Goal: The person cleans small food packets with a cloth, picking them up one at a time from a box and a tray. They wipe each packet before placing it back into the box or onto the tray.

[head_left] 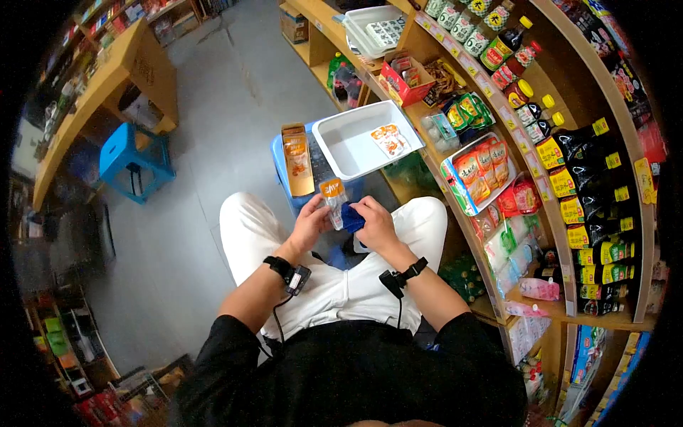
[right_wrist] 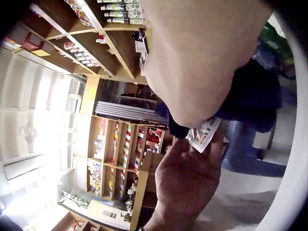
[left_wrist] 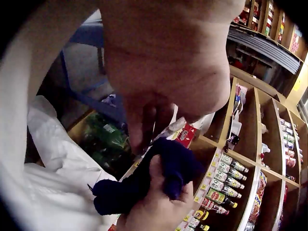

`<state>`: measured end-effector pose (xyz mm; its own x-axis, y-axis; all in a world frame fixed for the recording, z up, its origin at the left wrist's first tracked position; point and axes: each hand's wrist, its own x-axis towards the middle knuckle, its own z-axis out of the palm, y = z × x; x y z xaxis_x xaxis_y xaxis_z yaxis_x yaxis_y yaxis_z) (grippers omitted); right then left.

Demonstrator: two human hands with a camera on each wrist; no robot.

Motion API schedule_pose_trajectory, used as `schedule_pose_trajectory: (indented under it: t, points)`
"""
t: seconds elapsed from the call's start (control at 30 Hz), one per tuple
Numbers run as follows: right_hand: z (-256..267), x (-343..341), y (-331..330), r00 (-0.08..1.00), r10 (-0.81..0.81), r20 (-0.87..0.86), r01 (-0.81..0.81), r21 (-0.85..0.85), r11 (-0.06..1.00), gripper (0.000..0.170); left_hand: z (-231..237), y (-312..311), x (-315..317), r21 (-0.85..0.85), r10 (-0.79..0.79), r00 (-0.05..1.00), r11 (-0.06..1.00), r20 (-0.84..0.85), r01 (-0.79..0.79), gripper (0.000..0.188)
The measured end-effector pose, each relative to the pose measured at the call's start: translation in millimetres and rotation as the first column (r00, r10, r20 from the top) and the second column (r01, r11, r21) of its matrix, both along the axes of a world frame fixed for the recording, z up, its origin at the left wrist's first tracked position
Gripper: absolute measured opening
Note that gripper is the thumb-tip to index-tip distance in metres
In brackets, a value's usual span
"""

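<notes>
In the head view the left hand point(head_left: 311, 222) grips a clear and orange packet point(head_left: 333, 201) upright between thumb and fingers. Close beside it, the right hand point(head_left: 376, 225) pinches a dark blue cloth point(head_left: 351, 217) against the packet's right side. The left wrist view shows the cloth point(left_wrist: 144, 178) bunched in the right hand point(left_wrist: 159, 207). Part of the packet point(right_wrist: 204, 136) shows at the left hand's fingers in the right wrist view. Beyond the hands stand an open carton of packets point(head_left: 297, 160) and a white tray point(head_left: 334, 153) with orange and white packets point(head_left: 391, 141) in it.
The carton and tray rest on a blue bin point(head_left: 279, 160) in front of the knees. Shelves with bottles point(head_left: 501, 46) and a tray of red packets point(head_left: 478, 173) rise close on the right. A blue stool point(head_left: 135, 160) stands on the grey floor at the left.
</notes>
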<state>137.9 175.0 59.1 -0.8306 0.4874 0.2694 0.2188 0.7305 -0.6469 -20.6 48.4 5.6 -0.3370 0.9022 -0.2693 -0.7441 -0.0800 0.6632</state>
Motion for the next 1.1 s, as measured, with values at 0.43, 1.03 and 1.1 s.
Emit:
schedule_pose_trajectory:
  t: [0.43, 1.03, 1.1]
  points:
    - [13, 1, 12, 0.973, 0.073, -0.219, -0.126, -0.239, 0.963, 0.029, 36, 10, 4, 0.006, -0.092, 0.983, 0.996, -0.158, 0.094, 0.045]
    - [8, 31, 62, 0.798, -0.602, -0.012, 0.109, -0.980, 0.164, 0.027, 32, 113, -49, -0.286, 0.094, 0.952, 0.941, -0.290, -0.180, 0.006]
    - [8, 36, 66, 0.773, -0.634, 0.020, 0.108, -0.989, 0.100, 0.029, 36, 132, -51, -0.313, 0.081, 0.957, 0.934, -0.278, -0.170, 0.008]
